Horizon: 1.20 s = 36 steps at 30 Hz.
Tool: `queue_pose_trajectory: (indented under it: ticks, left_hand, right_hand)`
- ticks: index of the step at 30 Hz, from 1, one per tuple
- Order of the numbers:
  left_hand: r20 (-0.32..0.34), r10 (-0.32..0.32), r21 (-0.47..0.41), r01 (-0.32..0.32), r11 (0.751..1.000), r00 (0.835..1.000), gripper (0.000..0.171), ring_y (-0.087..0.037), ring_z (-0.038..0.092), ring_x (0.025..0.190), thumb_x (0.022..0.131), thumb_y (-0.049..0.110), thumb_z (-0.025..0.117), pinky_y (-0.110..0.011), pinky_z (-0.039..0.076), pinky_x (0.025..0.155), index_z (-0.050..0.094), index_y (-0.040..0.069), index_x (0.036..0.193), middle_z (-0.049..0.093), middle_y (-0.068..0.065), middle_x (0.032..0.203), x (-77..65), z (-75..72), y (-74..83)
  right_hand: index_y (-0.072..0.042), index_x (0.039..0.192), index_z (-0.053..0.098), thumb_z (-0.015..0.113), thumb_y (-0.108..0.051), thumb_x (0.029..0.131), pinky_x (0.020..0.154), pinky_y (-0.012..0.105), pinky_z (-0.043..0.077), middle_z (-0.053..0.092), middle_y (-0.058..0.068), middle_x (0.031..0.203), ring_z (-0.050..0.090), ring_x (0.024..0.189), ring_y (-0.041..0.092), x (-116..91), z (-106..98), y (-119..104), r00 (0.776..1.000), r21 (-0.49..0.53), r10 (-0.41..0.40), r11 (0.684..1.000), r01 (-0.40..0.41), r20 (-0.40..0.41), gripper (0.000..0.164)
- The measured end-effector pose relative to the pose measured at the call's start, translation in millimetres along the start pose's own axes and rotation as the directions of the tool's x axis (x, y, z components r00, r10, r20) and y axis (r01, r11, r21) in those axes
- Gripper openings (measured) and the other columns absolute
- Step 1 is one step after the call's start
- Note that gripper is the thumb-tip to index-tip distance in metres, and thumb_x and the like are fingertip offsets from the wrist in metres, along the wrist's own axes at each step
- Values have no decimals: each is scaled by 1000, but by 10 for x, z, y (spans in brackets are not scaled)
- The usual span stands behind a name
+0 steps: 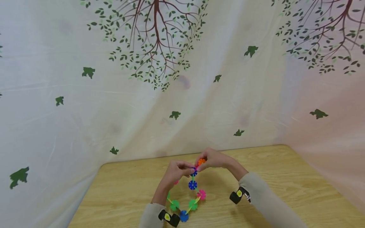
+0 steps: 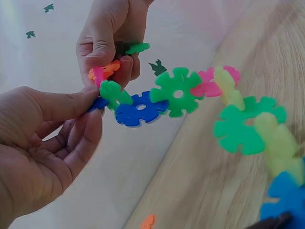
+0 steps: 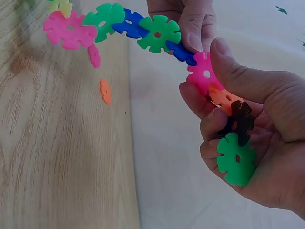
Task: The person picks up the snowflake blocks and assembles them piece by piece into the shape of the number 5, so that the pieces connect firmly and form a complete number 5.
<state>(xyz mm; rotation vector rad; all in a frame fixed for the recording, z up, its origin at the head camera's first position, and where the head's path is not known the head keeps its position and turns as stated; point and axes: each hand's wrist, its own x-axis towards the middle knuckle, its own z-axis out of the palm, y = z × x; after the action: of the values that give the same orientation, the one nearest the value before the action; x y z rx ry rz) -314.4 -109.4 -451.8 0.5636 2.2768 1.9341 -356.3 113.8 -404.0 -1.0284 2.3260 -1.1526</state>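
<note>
My left hand [image 1: 176, 172] pinches a blue snowflake disc [image 3: 181, 52] between thumb and fingers. Just beside it, my right hand [image 1: 214, 158] grips a pink snowflake disc [image 3: 202, 69], whose edge meets the blue one. An orange disc [image 3: 226, 99], a dark brown disc [image 3: 240, 121] and a green disc [image 3: 238, 162] follow the pink one in line inside the right palm. From the blue disc a chain of slotted discs in green [image 2: 178, 90], blue [image 2: 140, 109], pink and yellow curves down toward the table. Part of the chain is hidden behind the left hand and forearm.
The wooden table [image 1: 245, 205] lies beneath the hands. A pale cloth [image 1: 137, 120] printed with trees and leaves hangs behind it. An orange disc [image 3: 105, 91] shows near the chain's other side; I cannot tell whether it is joined. Both wrists carry black cameras [image 1: 236, 197].
</note>
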Motion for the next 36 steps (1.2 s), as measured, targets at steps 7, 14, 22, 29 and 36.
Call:
queue_pose_trajectory:
  ticks: [7, 14, 22, 29, 36]
  left_hand:
    - [-8, -24, -2, 24, 1000, 1000, 16, -12, 70, 74, 91, 5, 75, -31, 63, 71, 76, -7, 102, 76, -21, 95, 0, -14, -9]
    - [-2, -79, -22, 79, 997, 997, 22, -14, 71, 81, 95, 11, 72, -47, 62, 86, 74, -6, 108, 75, -11, 98, -6, -86, -4]
    - [-116, -138, -44, 134, 990, 984, 24, -22, 73, 84, 95, 10, 71, -50, 61, 89, 71, -8, 111, 75, -11, 96, -14, -184, -10]
    - [-126, -141, -67, 133, 989, 982, 23, -15, 69, 78, 95, 7, 69, -45, 62, 86, 68, -9, 113, 68, -6, 92, -4, -199, -11]
    - [-79, -130, -12, 129, 992, 988, 38, -16, 63, 91, 94, 13, 62, -40, 57, 85, 60, -3, 128, 67, -14, 111, 5, -192, -41]
  right_hand:
    - [-5, 96, 80, 78, -17, 91, 57, 19, 38, 58, -6, 71, 44, 62, 8, 33, 37, 31, 1000, 7, 0, 1000, 0, -7, 13]
    - [-9, 100, 79, 76, -24, 93, 61, 24, 48, 65, -4, 75, 52, 65, 13, 42, 23, 56, 999, 0, 1, 1000, -1, -40, 16]
    - [-7, 120, 71, 67, -29, 100, 81, 59, 58, 75, 11, 102, 70, 92, 43, 7, 5, 177, 990, 135, 53, 990, -35, -129, 29]
    - [5, 130, 61, 59, -18, 104, 82, 52, 61, 71, 29, 110, 73, 86, 22, -84, 13, 280, 962, 305, 85, 952, -2, -260, 34]
    - [13, 123, 61, 63, -10, 102, 80, 41, 63, 76, 15, 99, 73, 78, 12, -72, 116, 261, 942, 404, 113, 915, 25, -315, 32]
